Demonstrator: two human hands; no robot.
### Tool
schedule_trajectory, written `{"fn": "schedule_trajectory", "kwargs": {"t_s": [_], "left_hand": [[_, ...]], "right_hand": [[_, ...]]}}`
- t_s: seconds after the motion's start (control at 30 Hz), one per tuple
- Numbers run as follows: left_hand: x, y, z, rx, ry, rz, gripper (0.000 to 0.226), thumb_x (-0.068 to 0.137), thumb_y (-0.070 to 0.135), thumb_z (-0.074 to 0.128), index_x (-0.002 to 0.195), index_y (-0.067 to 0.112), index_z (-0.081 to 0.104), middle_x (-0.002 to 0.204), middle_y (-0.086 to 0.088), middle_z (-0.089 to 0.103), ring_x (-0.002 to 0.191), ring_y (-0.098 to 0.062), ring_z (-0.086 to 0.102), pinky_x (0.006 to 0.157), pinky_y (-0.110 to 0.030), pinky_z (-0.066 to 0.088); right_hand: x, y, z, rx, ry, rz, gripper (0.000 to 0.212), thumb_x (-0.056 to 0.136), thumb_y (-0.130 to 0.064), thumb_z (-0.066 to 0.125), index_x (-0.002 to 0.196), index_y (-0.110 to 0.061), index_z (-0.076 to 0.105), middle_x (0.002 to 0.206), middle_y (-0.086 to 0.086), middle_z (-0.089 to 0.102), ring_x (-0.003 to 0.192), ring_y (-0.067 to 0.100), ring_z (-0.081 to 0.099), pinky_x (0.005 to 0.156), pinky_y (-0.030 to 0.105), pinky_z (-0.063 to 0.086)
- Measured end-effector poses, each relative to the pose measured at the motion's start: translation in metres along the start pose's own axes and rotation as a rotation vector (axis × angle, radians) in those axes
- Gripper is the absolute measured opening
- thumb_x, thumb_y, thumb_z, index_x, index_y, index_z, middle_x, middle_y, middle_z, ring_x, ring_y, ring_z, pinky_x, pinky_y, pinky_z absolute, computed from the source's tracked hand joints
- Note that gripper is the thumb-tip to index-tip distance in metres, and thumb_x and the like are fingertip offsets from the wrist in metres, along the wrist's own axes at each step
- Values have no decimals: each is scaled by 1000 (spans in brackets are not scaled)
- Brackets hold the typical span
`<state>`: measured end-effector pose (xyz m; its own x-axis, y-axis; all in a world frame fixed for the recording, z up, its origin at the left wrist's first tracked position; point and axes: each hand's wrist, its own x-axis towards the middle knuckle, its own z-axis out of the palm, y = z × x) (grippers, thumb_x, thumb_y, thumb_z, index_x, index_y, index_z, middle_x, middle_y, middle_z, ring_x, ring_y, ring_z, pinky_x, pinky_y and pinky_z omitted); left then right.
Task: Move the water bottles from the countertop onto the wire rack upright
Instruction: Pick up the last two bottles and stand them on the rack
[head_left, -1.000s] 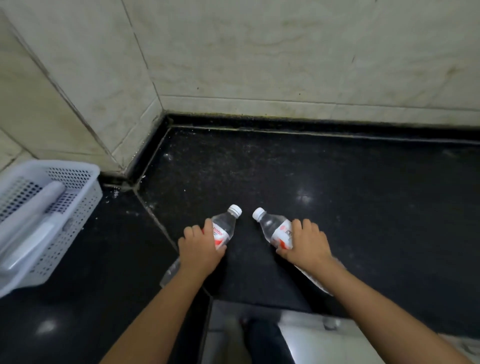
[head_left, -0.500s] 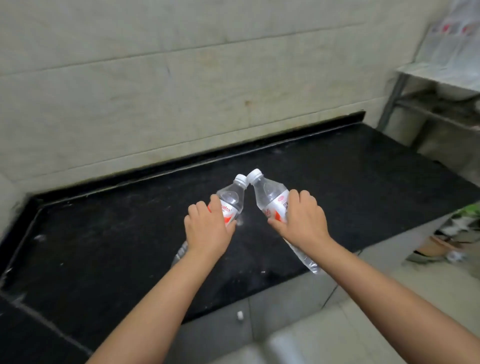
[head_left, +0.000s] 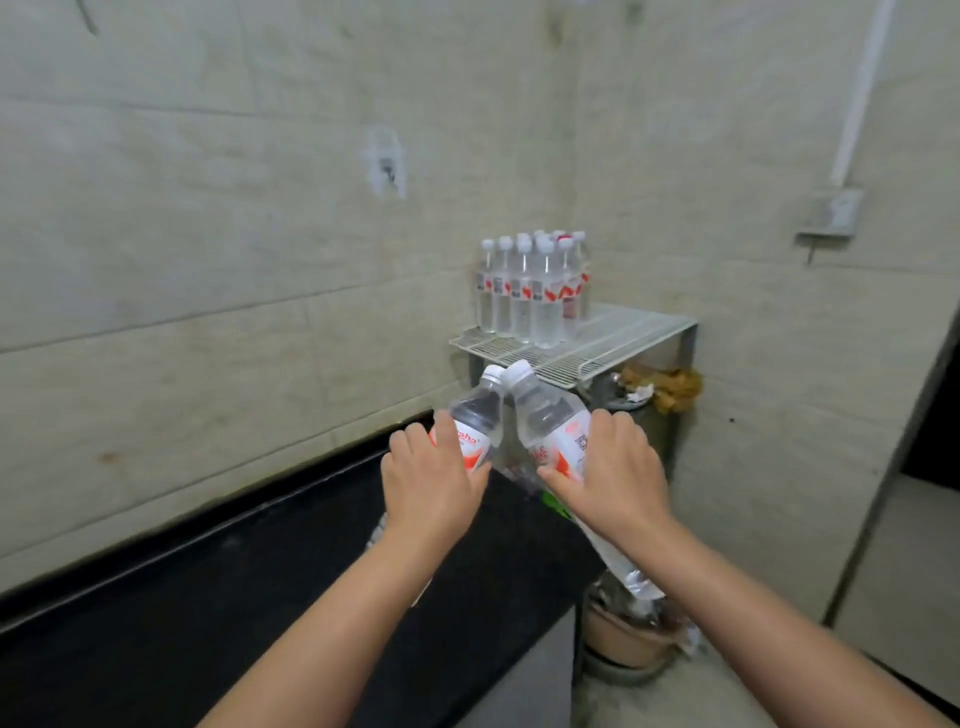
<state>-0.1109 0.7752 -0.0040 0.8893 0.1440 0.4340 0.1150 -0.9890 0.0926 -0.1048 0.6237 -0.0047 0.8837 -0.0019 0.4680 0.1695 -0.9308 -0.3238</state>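
Observation:
My left hand (head_left: 434, 480) grips a clear water bottle (head_left: 475, 415) with a red and white label, tilted with its white cap up and to the right. My right hand (head_left: 615, 475) grips a second bottle (head_left: 545, 421), tilted with its cap up and to the left. The two caps nearly touch just below the front edge of the white wire rack (head_left: 623, 345). Both bottles are held in the air above the right end of the black countertop (head_left: 208, 613). Several upright bottles (head_left: 532, 291) stand clustered at the rack's back left corner.
Tiled walls rise behind the counter and rack. Under the rack lies a brown crumpled cloth (head_left: 662, 387). A clay pot (head_left: 623, 636) sits on the floor right of the counter's end. A wall switch box (head_left: 831, 213) hangs at upper right, and a dark doorway (head_left: 935, 415) opens at far right.
I have lifted both bottles off the countertop and carried them to the right. The view has swung from the counter's left corner to the wire rack, which now stands right behind the caps.

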Motion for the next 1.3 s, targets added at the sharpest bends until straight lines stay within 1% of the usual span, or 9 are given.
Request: {"fn": "schedule_trajectory", "kwargs": {"t_s": [0.07, 0.13, 0.33, 0.47, 0.57, 0.7, 0.9, 1.1, 1.3], "left_hand": [[35, 40, 6, 4, 127, 52, 83, 38, 48, 89, 96, -4, 64, 66, -17, 62, 56, -34, 61, 48, -32, 51], [70, 74, 21, -96, 174, 70, 82, 30, 44, 92, 89, -5, 63, 57, -18, 59, 46, -34, 57, 41, -29, 48], [167, 161, 46, -245, 186, 95, 74, 75, 38, 73, 126, -8, 44, 104, -29, 56, 96, -42, 53, 81, -44, 45], [247, 208, 70, -251, 261, 100, 74, 78, 43, 68, 129, -4, 42, 107, -26, 55, 97, -39, 52, 81, -42, 45], [303, 237, 85, -239, 293, 117, 74, 66, 44, 78, 115, -7, 52, 92, -26, 61, 84, -41, 58, 70, -43, 50], [361, 267, 108, -288, 195, 58, 74, 86, 52, 51, 137, 3, 27, 127, -16, 47, 117, -32, 43, 96, -36, 37], [428, 313, 150, -303, 272, -56, 71, 87, 49, 51, 136, 3, 28, 128, -17, 46, 117, -31, 41, 96, -38, 37], [479, 349, 203, -274, 372, -244, 69, 85, 51, 51, 133, 5, 33, 120, -13, 48, 109, -28, 44, 92, -35, 38], [494, 386, 258, -280, 497, -342, 61, 75, 49, 59, 115, 8, 36, 94, -18, 63, 80, -33, 62, 67, -38, 53]], "right_hand": [[32, 32, -7, 33, 96, 15, 56, 76, -42, 66, 108, -1, 48, 111, 18, 53, 105, 36, 50, 85, 39, 43], [66, 60, -12, 60, 158, 22, 57, 74, -40, 69, 108, 1, 49, 111, 20, 54, 105, 37, 51, 85, 40, 42], [177, 137, -4, 106, 254, -1, 59, 78, -45, 64, 115, -4, 43, 118, 13, 49, 111, 29, 45, 88, 34, 39], [265, 184, 5, 129, 304, -21, 56, 78, -43, 65, 113, -3, 45, 114, 13, 50, 107, 28, 46, 86, 32, 38], [326, 216, 10, 171, 321, -10, 53, 77, -41, 65, 111, -4, 47, 108, 11, 50, 103, 26, 47, 81, 29, 37], [394, 255, 23, 217, 286, -18, 52, 76, -41, 66, 109, -5, 47, 106, 10, 50, 102, 24, 48, 82, 31, 40], [489, 298, 63, 361, 271, -69, 54, 76, -36, 69, 109, 0, 46, 109, 15, 51, 103, 30, 49, 82, 35, 41], [576, 338, 118, 663, 118, -206, 50, 71, -29, 76, 101, -3, 47, 94, 1, 40, 90, 17, 42, 76, 27, 36], [618, 361, 182, 856, -135, -265, 48, 70, -30, 78, 98, -7, 47, 94, 4, 45, 88, 22, 51, 68, 24, 40]]}}
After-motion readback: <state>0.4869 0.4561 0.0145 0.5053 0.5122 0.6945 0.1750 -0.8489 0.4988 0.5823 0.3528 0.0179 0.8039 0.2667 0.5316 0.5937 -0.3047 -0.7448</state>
